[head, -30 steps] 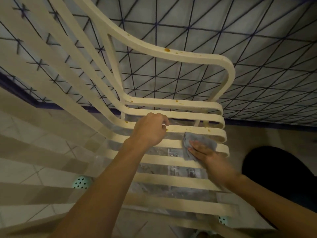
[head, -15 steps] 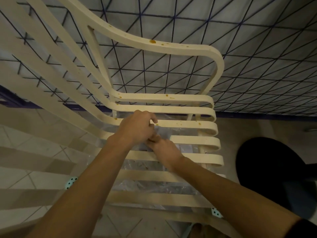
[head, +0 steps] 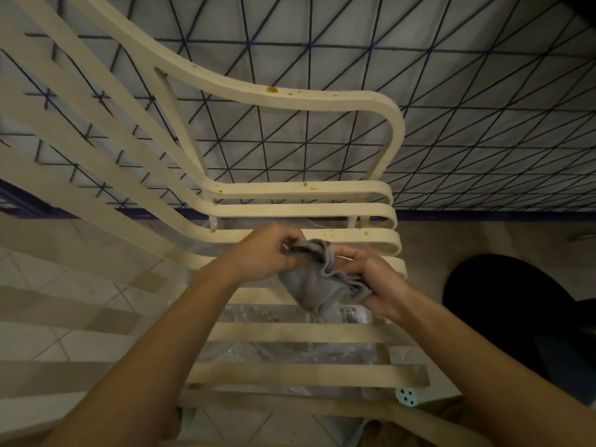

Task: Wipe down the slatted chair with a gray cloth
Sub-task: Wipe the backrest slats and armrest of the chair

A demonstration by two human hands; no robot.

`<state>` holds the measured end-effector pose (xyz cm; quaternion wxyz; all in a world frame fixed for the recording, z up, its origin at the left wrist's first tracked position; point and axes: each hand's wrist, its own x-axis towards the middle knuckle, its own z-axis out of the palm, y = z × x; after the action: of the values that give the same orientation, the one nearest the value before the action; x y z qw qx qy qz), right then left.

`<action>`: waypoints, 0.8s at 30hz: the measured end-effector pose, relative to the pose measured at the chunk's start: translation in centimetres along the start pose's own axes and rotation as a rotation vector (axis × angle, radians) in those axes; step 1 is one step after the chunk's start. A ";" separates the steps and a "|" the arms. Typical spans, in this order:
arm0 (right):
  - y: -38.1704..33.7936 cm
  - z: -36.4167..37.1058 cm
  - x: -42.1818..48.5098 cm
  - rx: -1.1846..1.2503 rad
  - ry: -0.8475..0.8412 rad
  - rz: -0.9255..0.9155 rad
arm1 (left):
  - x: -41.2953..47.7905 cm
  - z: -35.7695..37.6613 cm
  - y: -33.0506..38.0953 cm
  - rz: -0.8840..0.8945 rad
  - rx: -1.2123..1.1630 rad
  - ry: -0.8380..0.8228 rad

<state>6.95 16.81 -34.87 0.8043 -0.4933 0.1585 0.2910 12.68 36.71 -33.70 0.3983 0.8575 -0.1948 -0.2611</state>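
Both bare forearms reach forward from the bottom edge and converge toward the middle. The left hand is curled knuckles-up, its fingertips pinching the upper edge of the crumpled gray fabric cloth. The right hand sits just beside it, fingers bent and closed around the cloth's right side, with the bunched fabric hanging between the two grips.
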 end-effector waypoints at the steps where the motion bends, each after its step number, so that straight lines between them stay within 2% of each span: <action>1: 0.2 -0.3 -0.4 0.076 0.018 -0.002 | -0.1 0.1 0.3 -0.023 -0.041 0.026; 5: 0.6 -1.8 -2.1 0.315 -0.025 -0.017 | -0.3 0.4 1.2 -0.179 -0.292 0.087; 7: 0.5 -2.4 -2.9 0.256 -0.075 -0.074 | -0.2 0.8 1.5 -0.259 -0.386 0.104; 9: 0.5 -2.2 -3.5 -0.043 -0.062 -0.206 | -0.2 1.8 1.9 -0.335 -0.468 0.135; 11: 0.9 -1.8 -3.7 -0.451 0.010 -0.378 | -0.2 3.1 2.6 -0.407 -0.616 0.128; 13: 1.7 -1.5 -3.2 -0.898 0.057 -0.515 | 0.0 4.3 3.7 -0.455 -0.802 0.076; 15: 2.4 -2.5 -2.4 -1.199 0.132 -0.642 | 0.7 5.2 4.4 -0.480 -0.897 0.003; 17: 2.6 -4.7 -1.7 -1.279 0.218 -0.727 | 1.7 5.6 4.1 -0.482 -0.785 -0.070; 18: 2.5 -6.1 -1.5 -1.281 0.271 -0.736 | 2.0 5.7 3.6 -0.483 -0.657 -0.092; 22: 1.5 -10.9 -1.1 -1.301 0.494 -0.627 | 1.8 5.9 0.9 -0.387 0.133 -0.185; 24: 2.0 -11.8 -0.5 -1.420 0.452 -0.584 | 1.2 6.7 0.4 -0.329 0.380 -0.341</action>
<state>5.64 6.86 -41.49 0.2901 -0.9561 -0.0412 -0.0069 9.53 31.87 -37.43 0.1445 0.8804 -0.1626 -0.4214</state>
